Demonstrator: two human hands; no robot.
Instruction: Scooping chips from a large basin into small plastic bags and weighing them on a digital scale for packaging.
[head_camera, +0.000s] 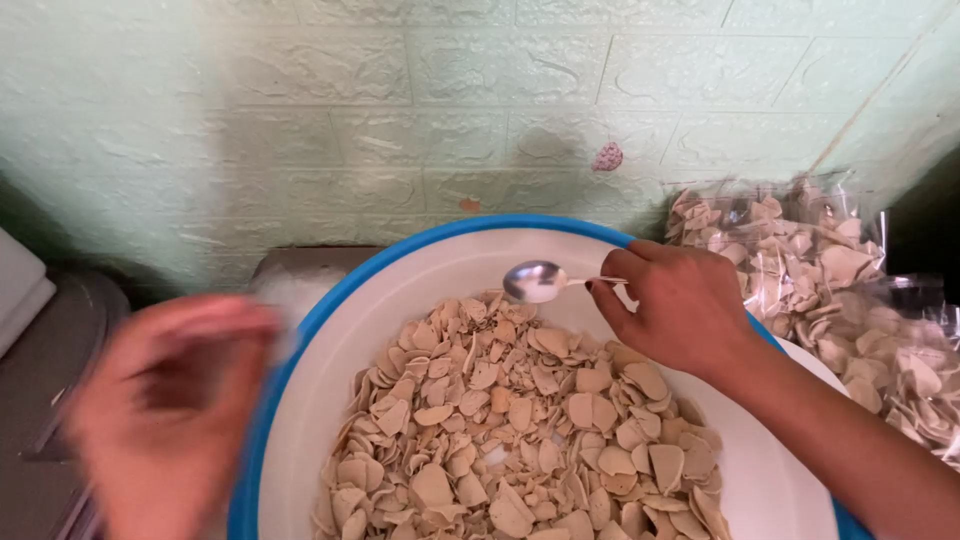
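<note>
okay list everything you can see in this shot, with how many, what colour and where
basin: one, white inside with blue rim, centre
chips: many, beige flat pieces, heaped in the basin
spoon: one, silver, empty bowl, above the far side of the heap
clear bags: several, filled with the same beige pieces, right of the basin
wall: pale green, brick-patterned, behind
flat white thing: one, far left edge
left hand: blurred, at the basin's left rim; what it holds cannot be told
right hand: grip closed on the spoon's handle
</note>
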